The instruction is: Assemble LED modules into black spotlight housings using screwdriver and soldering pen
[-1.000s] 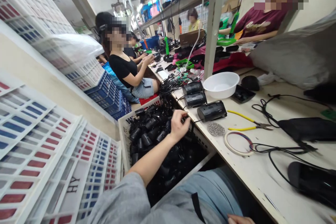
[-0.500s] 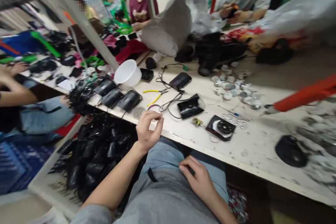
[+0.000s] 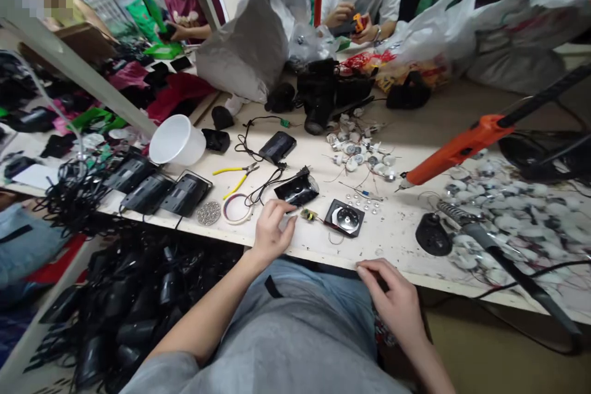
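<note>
Left hand [image 3: 273,233] held over the front edge of the bench [image 3: 392,243]; fingers half curled, thumb and index tips slightly apart, nothing seen in it. Black housing [image 3: 299,189] lies just beyond those fingertips; contact can't be confirmed. Right hand [image 3: 392,295] held at the same edge, further toward the bench's right end, fingers loosely bent; no part seen held, but something small under the fingers can't be ruled out. Between the hands, set back from the front edge: small circuit board [image 3: 309,215], apparently joined by thin wires to a square black frame [image 3: 347,218], laid flat, silver disc up. Small shiny pieces [image 3: 367,203] scattered just behind it. Step in hand reads as a pause between grips: parts laid out, none clearly picked up. For a pickup, fingers would need to be spread wider and brought in past the edge; wires should be kept unstrained.
</note>
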Demonstrator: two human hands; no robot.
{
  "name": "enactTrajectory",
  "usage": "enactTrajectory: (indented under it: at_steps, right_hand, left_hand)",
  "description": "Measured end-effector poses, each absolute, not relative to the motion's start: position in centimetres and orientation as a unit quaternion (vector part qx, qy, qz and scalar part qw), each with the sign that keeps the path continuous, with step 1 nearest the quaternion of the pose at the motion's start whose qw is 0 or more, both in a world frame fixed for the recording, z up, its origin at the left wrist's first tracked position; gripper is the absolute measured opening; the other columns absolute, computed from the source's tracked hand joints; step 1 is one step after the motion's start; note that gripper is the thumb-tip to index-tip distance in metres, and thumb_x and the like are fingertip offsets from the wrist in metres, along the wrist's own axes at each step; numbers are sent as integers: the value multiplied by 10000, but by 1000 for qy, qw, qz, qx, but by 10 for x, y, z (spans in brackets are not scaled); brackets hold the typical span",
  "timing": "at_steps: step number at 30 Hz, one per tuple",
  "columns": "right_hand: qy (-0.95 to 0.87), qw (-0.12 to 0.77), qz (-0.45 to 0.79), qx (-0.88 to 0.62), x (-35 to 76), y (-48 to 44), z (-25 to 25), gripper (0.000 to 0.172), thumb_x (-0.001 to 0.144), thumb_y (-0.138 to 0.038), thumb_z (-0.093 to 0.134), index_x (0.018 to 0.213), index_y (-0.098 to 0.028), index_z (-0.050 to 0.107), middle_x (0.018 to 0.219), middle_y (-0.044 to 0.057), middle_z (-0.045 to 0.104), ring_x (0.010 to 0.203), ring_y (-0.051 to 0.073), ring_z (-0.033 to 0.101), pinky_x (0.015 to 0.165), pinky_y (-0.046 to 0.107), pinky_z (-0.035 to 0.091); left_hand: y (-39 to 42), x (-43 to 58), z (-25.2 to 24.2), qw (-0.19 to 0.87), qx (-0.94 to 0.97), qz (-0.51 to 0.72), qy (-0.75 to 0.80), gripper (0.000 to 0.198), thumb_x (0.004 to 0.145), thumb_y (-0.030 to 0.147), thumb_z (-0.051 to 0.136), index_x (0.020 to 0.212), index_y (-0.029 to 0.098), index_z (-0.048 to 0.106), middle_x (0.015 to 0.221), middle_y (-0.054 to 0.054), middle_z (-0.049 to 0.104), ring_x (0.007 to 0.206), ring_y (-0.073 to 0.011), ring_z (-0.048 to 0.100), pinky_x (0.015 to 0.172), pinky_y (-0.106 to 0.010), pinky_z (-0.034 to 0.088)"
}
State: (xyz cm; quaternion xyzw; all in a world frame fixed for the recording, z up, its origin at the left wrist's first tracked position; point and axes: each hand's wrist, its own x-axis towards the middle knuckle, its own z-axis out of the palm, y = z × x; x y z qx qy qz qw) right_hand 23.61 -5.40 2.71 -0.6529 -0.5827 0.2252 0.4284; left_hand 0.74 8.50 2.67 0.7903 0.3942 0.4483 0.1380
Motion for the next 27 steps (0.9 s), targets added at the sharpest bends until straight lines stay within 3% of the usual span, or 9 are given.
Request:
enactTrajectory:
  at_steps: [5,9,15,17,20,23,24,27]
  right_hand:
    - [-535,454,131,-700,240,-35,24,206,906,-394,617,852,-214,702,789,38,708,682,164,665,633,275,549]
    - [-514,472,82,-712,233,-25,24,171,908,-362,625,896,-210,701,816,35,695,691,154,652,653,277,549]
    - [-483,468,74,-736,241,-24,18,204,893,-397,633,894,-203,695,839,52,688,706,168,655,660,309,568]
    - [-429,509,45,-745,251,-16,22,248,875,-409,655,1002,-197,677,959,76,679,777,182,675,721,346,589]
    - [-366,601,-20,-710,270,16,37,525,852,-398,694,1313,-210,527,1289,147,566,1098,252,660,938,457,563]
    - [-352,622,-38,-699,294,60,54,802,801,-389,762,1461,-192,351,1470,212,419,1323,316,511,1084,518,449]
    - [-343,624,-14,-702,302,74,58,814,793,-395,770,1453,-187,342,1414,208,475,1290,321,528,1075,529,444]
    - [-344,603,25,-719,314,100,65,610,835,-469,711,1303,-182,445,1162,165,600,1083,299,596,1022,530,448]
  left_hand:
    - [73,30,25,250,816,428,298,138,930,160,528,1032,202,609,934,-63,619,856,-168,633,692,-282,557]
    - [62,42,23,300,832,406,230,122,936,162,534,1027,201,604,916,-60,628,871,-170,637,746,-291,562]
    - [70,27,16,332,800,417,276,114,927,152,552,1011,201,613,887,-43,620,752,-141,616,646,-255,541]
    - [77,23,17,323,787,429,304,103,924,158,566,997,208,618,895,-40,630,747,-141,617,648,-262,537]
    - [88,27,23,280,800,425,318,112,910,202,608,1020,217,622,929,-50,665,847,-185,636,744,-326,535]
    - [101,42,30,250,849,353,303,398,835,317,726,1200,226,598,1113,-99,692,1034,-280,627,875,-437,505]
    - [105,48,32,253,864,321,295,540,794,344,769,1281,232,565,1202,-115,676,1097,-312,610,915,-471,491]
    - [120,67,34,291,889,249,252,838,710,322,839,1443,250,441,1386,-138,588,1249,-362,544,1033,-539,443]
